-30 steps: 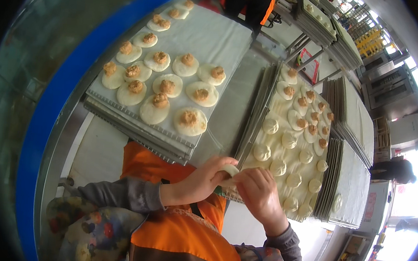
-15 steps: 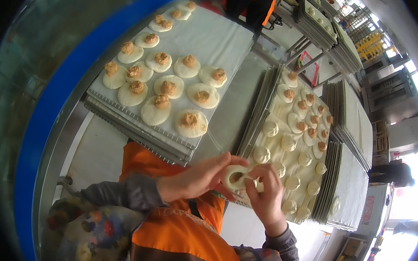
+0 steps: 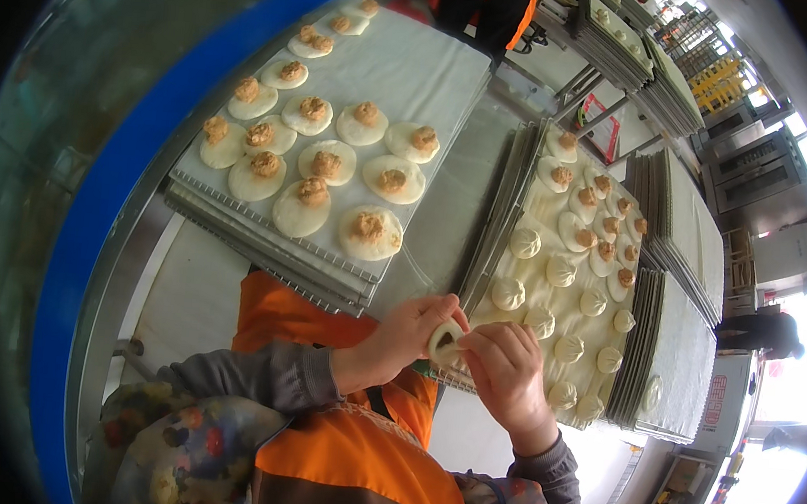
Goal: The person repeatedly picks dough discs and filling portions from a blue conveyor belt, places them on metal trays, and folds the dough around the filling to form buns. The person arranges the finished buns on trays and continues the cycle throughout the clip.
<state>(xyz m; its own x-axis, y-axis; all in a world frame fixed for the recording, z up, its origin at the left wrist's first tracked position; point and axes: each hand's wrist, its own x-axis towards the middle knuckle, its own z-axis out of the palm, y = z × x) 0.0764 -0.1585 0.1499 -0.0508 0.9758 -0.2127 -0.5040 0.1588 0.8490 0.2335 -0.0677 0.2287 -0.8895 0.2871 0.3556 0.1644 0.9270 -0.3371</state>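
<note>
A partly gathered filled bun (image 3: 445, 340) sits between my two hands, its dough rim still open at the top around a dark hollow. My left hand (image 3: 403, 334) cups the bun from the left side. With fingers bent together, my right hand (image 3: 509, 376) pinches the dough rim from the right. Just beyond my hands lies a tray (image 3: 487, 309) with several pleated buns (image 3: 508, 293) in its nearer part and flat dough rounds topped with filling (image 3: 576, 232) farther back. On the left tray (image 3: 421, 57), more dough rounds (image 3: 370, 233) carry lumps of orange-brown filling.
Stacked trays (image 3: 668, 352) stand to the right of the bun tray. A blue edge (image 3: 112, 179) curves along the left. At the far side stands another person (image 3: 487, 10) in dark and orange clothing. Racks and an oven-like metal cabinet (image 3: 756, 172) are at back right.
Both hands have shifted slightly left with the bun. The right hand has turned and covers more of it, and the bun's opening looks narrower.
</note>
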